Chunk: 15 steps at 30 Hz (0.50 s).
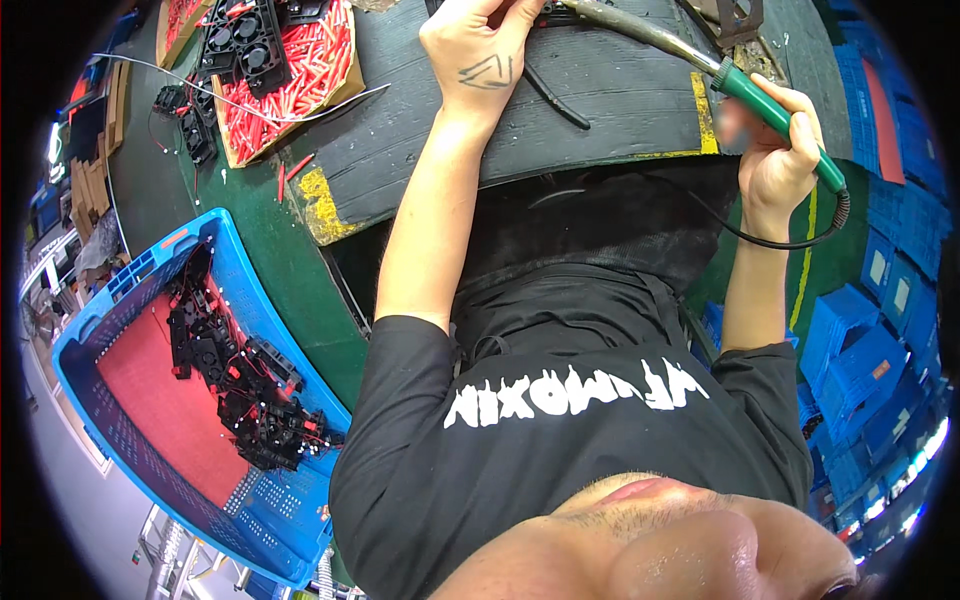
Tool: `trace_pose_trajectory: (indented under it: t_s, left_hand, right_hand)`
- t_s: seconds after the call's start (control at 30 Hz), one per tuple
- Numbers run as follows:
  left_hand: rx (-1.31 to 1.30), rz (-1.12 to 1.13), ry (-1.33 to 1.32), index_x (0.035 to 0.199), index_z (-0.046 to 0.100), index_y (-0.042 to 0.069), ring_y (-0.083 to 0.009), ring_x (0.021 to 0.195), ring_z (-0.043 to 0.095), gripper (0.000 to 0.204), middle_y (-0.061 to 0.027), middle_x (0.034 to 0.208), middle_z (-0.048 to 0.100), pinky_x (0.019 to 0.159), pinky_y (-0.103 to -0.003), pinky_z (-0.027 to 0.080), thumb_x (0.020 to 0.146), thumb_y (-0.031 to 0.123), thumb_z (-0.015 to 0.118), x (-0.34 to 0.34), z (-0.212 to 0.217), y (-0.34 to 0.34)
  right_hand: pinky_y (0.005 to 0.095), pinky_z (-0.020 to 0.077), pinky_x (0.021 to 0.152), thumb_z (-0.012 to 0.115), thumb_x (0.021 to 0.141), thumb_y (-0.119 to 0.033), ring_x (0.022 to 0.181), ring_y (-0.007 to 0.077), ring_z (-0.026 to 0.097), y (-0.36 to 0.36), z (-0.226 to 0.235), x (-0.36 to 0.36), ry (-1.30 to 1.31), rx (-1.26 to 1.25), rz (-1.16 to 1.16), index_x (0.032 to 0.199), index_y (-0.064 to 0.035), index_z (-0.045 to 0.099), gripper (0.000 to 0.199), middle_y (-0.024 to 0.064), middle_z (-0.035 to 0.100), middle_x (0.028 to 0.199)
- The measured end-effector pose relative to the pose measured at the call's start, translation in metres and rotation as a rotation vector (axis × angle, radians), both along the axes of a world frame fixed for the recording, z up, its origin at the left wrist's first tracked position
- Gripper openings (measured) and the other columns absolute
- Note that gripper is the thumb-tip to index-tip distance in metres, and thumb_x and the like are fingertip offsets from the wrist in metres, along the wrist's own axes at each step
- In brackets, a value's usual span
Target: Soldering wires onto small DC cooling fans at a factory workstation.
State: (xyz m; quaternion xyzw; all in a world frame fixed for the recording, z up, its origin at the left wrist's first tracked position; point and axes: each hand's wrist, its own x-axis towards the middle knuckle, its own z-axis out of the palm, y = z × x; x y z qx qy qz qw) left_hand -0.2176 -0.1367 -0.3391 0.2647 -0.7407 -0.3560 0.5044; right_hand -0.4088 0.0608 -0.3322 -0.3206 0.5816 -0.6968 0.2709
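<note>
My right hand (785,160) is wrapped round the green handle of a soldering iron (752,95). Its metal shaft slants up and left toward my other hand, and a black cord loops down from the handle's end. At the upper edge my left hand (478,55) is closed in a pinch, with drawn lines on its back. What those fingers hold is hidden by the hand and the picture's edge. Dark parts lie beside its fingertips, and below them a black curved strip or cable (555,97) rests on the dark work mat (400,120).
To the left, a cardboard box (235,150) holds many small red tubes, with black fan units (245,50) on top. A blue crate (90,390) at lower left holds black fan assemblies with wires (250,390). Stacked blue bins (850,340) stand at right. A metal stand (738,20) sits upper right.
</note>
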Motion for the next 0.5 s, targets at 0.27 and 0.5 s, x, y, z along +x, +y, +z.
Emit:
trace_pose_trajectory:
  t_s: [0.27, 0.5]
  left_hand:
    - [-0.057, -0.021, -0.006, 0.094, 0.071, -0.002, -0.0168, 0.076, 0.067, 0.012, -0.0112, 0.084, 0.072, 0.073, -0.027, 0.052, 0.082, 0.001, 0.073, -0.0012, -0.0007, -0.0001]
    - [-0.065, -0.018, -0.013, 0.094, 0.071, -0.003, -0.0185, 0.078, 0.068, 0.012, -0.0119, 0.085, 0.072, 0.074, -0.028, 0.052, 0.082, 0.001, 0.073, -0.0004, -0.0004, -0.0016]
  right_hand:
    - [0.034, 0.0535, 0.059, 0.041, 0.092, -0.037, 0.066, 0.0262, 0.065, 0.0016, -0.003, -0.0024, -0.033, -0.007, -0.005, 0.111, 0.0082, 0.06, 0.053, 0.0254, 0.068, 0.086]
    - [0.0336, 0.0533, 0.059, 0.04, 0.093, -0.037, 0.066, 0.0262, 0.065, 0.0016, -0.0021, 0.0016, -0.028, -0.011, -0.002, 0.112, 0.0084, 0.059, 0.053, 0.0253, 0.068, 0.086]
